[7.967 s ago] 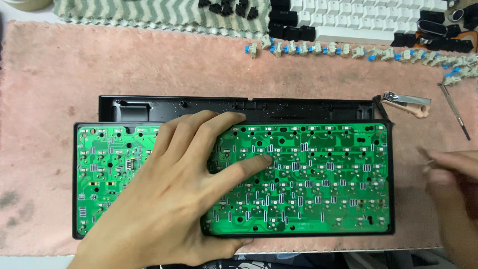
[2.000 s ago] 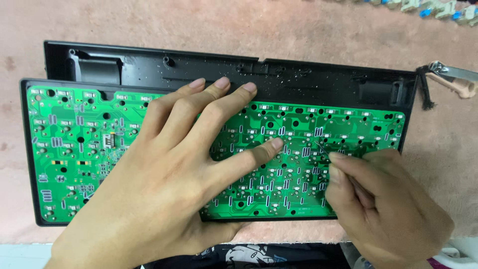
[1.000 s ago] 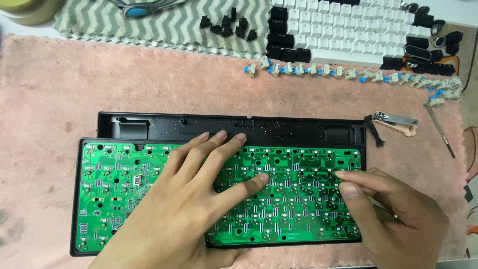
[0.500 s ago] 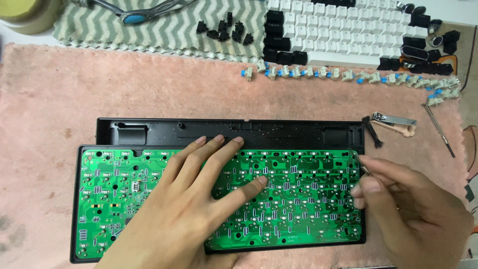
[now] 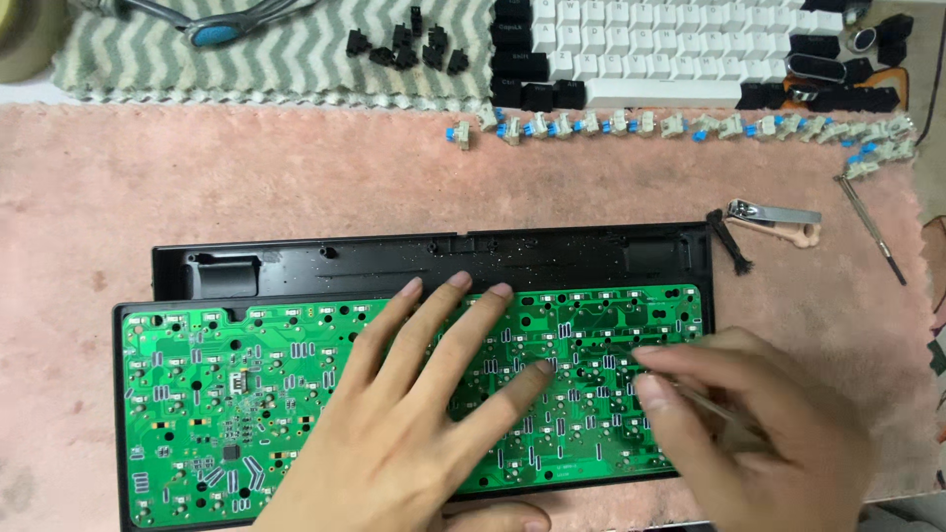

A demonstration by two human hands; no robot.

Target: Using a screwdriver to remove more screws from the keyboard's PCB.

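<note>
A green keyboard circuit board (image 5: 227, 394) lies solder side up in a black keyboard case (image 5: 434, 261) on a pink mat. My left hand (image 5: 414, 414) rests flat on the middle of the board, fingers spread. My right hand (image 5: 759, 433) is over the board's right end and pinches a thin metal tool (image 5: 631, 355), whose tip touches the board near the upper right.
Above the case runs a row of loose key switches (image 5: 641, 125) with blue stems. Black and white keycaps (image 5: 641, 49) lie on a striped cloth at the top. A nail clipper (image 5: 774, 214), a small brush (image 5: 729, 241) and a thin screwdriver (image 5: 872, 227) sit at the right.
The camera view has shifted over the frames. My right hand came from the right edge onto the board's right end and now holds the thin tool's tip to it. My left hand has stayed flat.
</note>
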